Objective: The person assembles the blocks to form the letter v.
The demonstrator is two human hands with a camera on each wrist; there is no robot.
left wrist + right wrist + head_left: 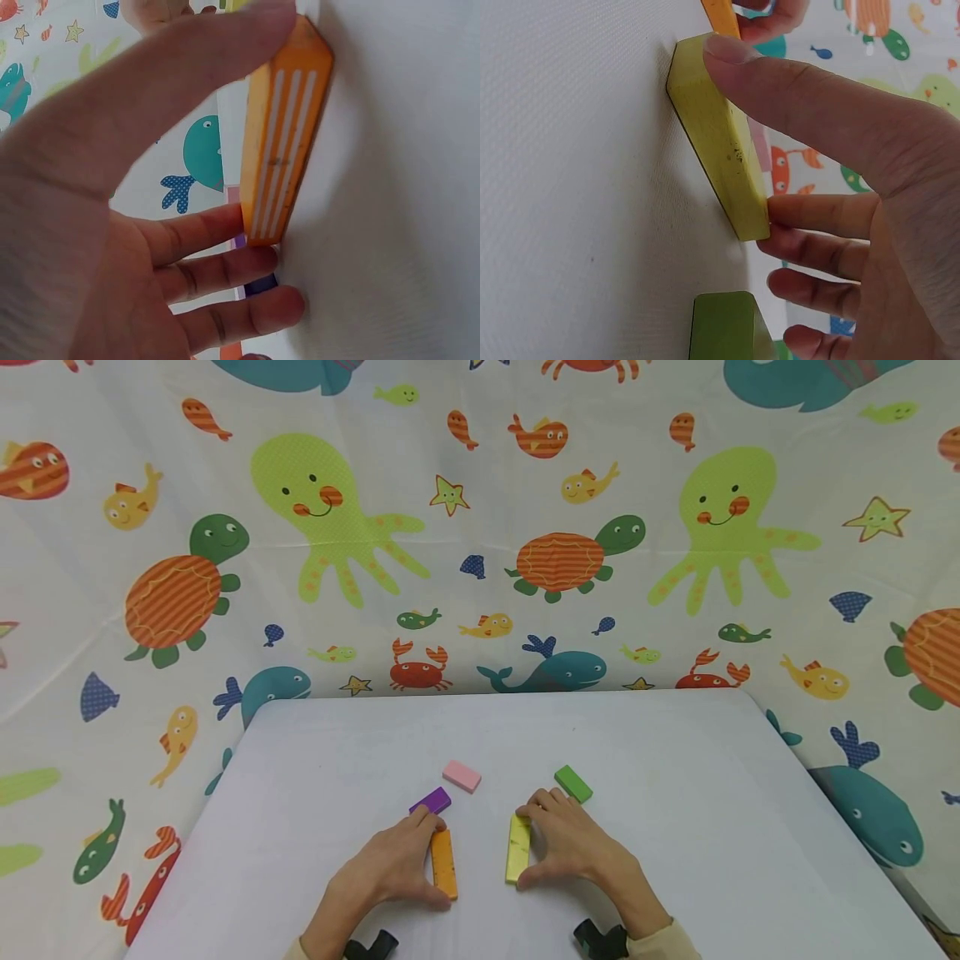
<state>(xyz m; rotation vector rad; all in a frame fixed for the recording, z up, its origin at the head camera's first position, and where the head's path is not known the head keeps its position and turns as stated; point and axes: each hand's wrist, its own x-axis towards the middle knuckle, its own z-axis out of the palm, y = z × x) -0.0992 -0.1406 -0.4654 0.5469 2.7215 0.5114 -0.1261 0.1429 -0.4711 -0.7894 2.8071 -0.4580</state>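
Note:
An orange block (444,865) lies lengthwise on the white table, and my left hand (397,860) grips it end to end between thumb and fingers. White stripes show on its side in the left wrist view. My right hand (573,842) holds a yellow block (517,850) the same way, thumb at the near end and fingertips at the far end. Just beyond the left fingers is a purple block (431,801), partly hidden by them. A green block (573,783) lies beside the right fingers. Farther back between the hands sits a pink block (461,776).
The white table (660,743) runs back to a hanging cloth (480,527) printed with sea animals. Dark wrist devices, one at each forearm, show near the front edge: a left one (372,946) and a right one (600,939).

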